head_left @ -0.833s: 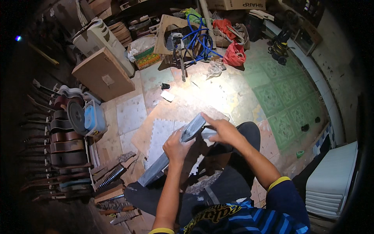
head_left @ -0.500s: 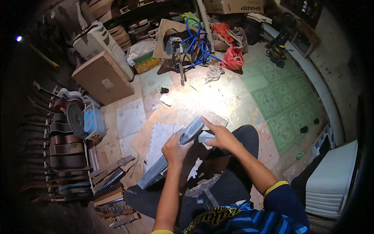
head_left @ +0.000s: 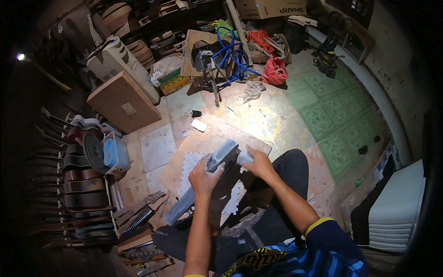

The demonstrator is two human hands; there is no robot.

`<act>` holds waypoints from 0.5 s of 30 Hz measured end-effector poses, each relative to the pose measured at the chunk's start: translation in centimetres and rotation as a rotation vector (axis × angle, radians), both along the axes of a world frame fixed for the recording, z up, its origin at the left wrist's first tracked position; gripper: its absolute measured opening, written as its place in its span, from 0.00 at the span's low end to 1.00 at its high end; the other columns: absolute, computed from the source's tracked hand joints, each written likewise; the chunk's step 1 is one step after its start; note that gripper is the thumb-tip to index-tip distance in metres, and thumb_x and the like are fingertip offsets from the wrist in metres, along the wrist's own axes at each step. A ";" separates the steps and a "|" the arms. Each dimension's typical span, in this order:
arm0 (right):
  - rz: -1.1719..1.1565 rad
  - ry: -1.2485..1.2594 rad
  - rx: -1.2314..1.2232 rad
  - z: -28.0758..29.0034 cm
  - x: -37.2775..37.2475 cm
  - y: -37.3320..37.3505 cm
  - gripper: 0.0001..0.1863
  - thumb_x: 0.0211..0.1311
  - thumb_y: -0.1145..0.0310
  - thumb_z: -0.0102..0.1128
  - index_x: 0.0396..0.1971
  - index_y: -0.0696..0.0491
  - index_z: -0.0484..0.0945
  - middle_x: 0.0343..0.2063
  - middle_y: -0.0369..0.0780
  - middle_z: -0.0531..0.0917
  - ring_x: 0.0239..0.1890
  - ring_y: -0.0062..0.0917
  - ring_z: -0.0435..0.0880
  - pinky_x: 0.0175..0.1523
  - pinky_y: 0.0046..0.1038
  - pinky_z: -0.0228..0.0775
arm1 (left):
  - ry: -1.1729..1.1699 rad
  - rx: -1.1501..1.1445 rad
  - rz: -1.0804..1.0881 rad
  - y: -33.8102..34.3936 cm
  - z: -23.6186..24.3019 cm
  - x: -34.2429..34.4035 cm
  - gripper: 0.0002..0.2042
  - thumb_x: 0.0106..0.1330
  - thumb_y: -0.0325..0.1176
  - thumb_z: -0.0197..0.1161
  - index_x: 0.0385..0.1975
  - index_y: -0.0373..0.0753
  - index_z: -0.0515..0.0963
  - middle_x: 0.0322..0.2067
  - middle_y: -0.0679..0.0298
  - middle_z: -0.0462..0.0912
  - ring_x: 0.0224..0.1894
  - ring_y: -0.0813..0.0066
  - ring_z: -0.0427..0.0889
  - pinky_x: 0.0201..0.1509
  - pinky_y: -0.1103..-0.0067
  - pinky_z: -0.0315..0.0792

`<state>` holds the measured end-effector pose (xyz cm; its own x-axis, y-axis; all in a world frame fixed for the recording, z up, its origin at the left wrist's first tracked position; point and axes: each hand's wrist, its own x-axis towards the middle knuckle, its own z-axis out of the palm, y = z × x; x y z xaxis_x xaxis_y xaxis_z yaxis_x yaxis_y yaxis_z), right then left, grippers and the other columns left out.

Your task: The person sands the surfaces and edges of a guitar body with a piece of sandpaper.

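Grey bar (head_left: 185,202) is long & slim, held on a slant over the person's lap. Its top end points up & away, its low end is nr the L leg (head_left: 184,244).

Under it all is the tile floor (head_left: 330,115), green on the R, pale w/ a bright lit patch in the mid. A row of guitars (head_left: 80,175) is lined up far L, necks out to the L. A stack of white plastic (head_left: 397,207) is at the R edge. A brown board (head_left: 124,102) tips against a pale case (head_left: 122,60), up top L. A flat tan sheet (head_left: 207,134) lies on the floor in front of the person. A white mat (head_left: 189,164) w/ a bumpy edge is on it, part hid by the bar. Loops of blue hose (head_left: 225,55) are at the back, nr a red bag (head_left: 275,71). A clear tub (head_left: 121,159) w/ blue stuff in it is by the guitars.

The L hand (head_left: 204,177) is wrapped round the bar, abt midway. The R hand (head_left: 259,164) is closed on a pale block (head_left: 244,158), by the bar's top end; can't tell if block & bar touch. The 2 hands are apart.

A white pad (head_left: 199,125) is nr the tan sheet's far edge, w/ a black bit (head_left: 196,113) just past it. A tiny green bit (head_left: 359,181) is on the floor, far R.
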<state>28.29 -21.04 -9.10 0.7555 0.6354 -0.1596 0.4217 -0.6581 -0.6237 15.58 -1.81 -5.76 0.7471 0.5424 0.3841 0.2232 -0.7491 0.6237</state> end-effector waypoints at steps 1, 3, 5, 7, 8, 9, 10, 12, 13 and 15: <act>-0.232 -0.108 0.274 -2.3 0.5 0.0 0.41 0.57 0.64 0.74 0.71 0.55 0.69 0.47 0.53 0.85 0.53 0.49 0.84 0.60 0.42 0.75 | 0.005 -0.002 -0.015 -0.1 0.0 0.2 0.26 0.50 0.47 0.81 0.48 0.43 0.86 0.39 0.56 0.90 0.40 0.57 0.90 0.45 0.68 0.82; -0.450 -0.210 0.555 -2.5 0.7 0.9 0.36 0.59 0.65 0.73 0.67 0.58 0.73 0.51 0.54 0.85 0.55 0.47 0.84 0.63 0.41 0.74 | 0.011 0.003 -0.015 0.3 0.3 0.2 0.27 0.49 0.47 0.81 0.48 0.43 0.85 0.40 0.56 0.90 0.41 0.56 0.90 0.45 0.68 0.82; -0.558 -0.067 0.854 0.2 -0.3 2.7 0.31 0.64 0.66 0.70 0.64 0.61 0.74 0.56 0.55 0.82 0.58 0.45 0.83 0.66 0.37 0.71 | 0.049 0.036 -0.010 0.5 0.1 -0.2 0.28 0.47 0.47 0.82 0.49 0.43 0.85 0.40 0.56 0.90 0.41 0.56 0.90 0.46 0.67 0.82; -0.457 -0.233 0.756 0.5 -2.7 4.7 0.28 0.63 0.69 0.70 0.62 0.59 0.76 0.52 0.52 0.81 0.56 0.45 0.80 0.64 0.38 0.72 | 0.045 0.026 -0.007 0.7 -0.6 -0.4 0.29 0.45 0.46 0.82 0.49 0.45 0.85 0.40 0.55 0.90 0.42 0.56 0.90 0.46 0.67 0.82; -0.341 -0.356 0.762 0.2 -4.3 5.0 0.27 0.63 0.70 0.70 0.62 0.59 0.76 0.52 0.52 0.80 0.56 0.44 0.79 0.64 0.38 0.71 | 0.058 0.004 -0.009 0.8 -0.4 -0.3 0.29 0.45 0.45 0.82 0.50 0.46 0.85 0.40 0.56 0.90 0.41 0.55 0.90 0.46 0.67 0.82; -0.223 -0.478 0.763 -0.1 -5.3 5.0 0.27 0.63 0.70 0.69 0.62 0.58 0.76 0.52 0.51 0.79 0.56 0.44 0.78 0.63 0.39 0.71 | 0.071 -0.019 -0.011 0.8 -0.3 -0.2 0.29 0.45 0.44 0.82 0.51 0.47 0.85 0.40 0.57 0.90 0.41 0.54 0.90 0.45 0.66 0.82; -0.041 -0.551 0.807 0.4 -5.5 4.9 0.27 0.61 0.70 0.71 0.60 0.58 0.76 0.53 0.51 0.78 0.58 0.45 0.76 0.65 0.41 0.70 | 0.073 -0.016 -0.007 0.9 -0.2 -0.3 0.29 0.45 0.44 0.82 0.51 0.47 0.85 0.40 0.57 0.90 0.41 0.54 0.90 0.45 0.66 0.82; -0.215 -0.421 0.778 0.1 -3.8 5.1 0.27 0.58 0.71 0.72 0.59 0.56 0.77 0.53 0.50 0.78 0.58 0.45 0.77 0.64 0.42 0.70 | 0.034 0.008 -0.034 1.0 -0.1 -0.2 0.30 0.44 0.43 0.83 0.51 0.48 0.85 0.40 0.57 0.90 0.41 0.54 0.89 0.44 0.66 0.82; -0.391 -0.298 0.730 0.3 -2.5 5.2 0.28 0.56 0.72 0.73 0.58 0.54 0.78 0.53 0.49 0.78 0.58 0.46 0.77 0.64 0.43 0.70 | 0.033 0.004 -0.037 0.7 0.0 0.0 0.30 0.44 0.43 0.83 0.51 0.48 0.85 0.40 0.57 0.90 0.41 0.54 0.89 0.44 0.66 0.82; -0.560 -0.189 0.941 0.3 -2.4 6.0 0.28 0.53 0.73 0.73 0.57 0.52 0.79 0.52 0.49 0.79 0.57 0.48 0.77 0.64 0.44 0.70 | 0.053 -0.021 -0.038 0.3 0.1 0.3 0.30 0.43 0.42 0.83 0.51 0.48 0.85 0.41 0.57 0.90 0.41 0.54 0.90 0.44 0.66 0.82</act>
<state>25.94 -15.00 -8.82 0.9349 0.0038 0.3549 0.3539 -0.0837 -0.9315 15.91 -1.55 -5.61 0.7863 0.5207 0.3326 0.2275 -0.7445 0.6276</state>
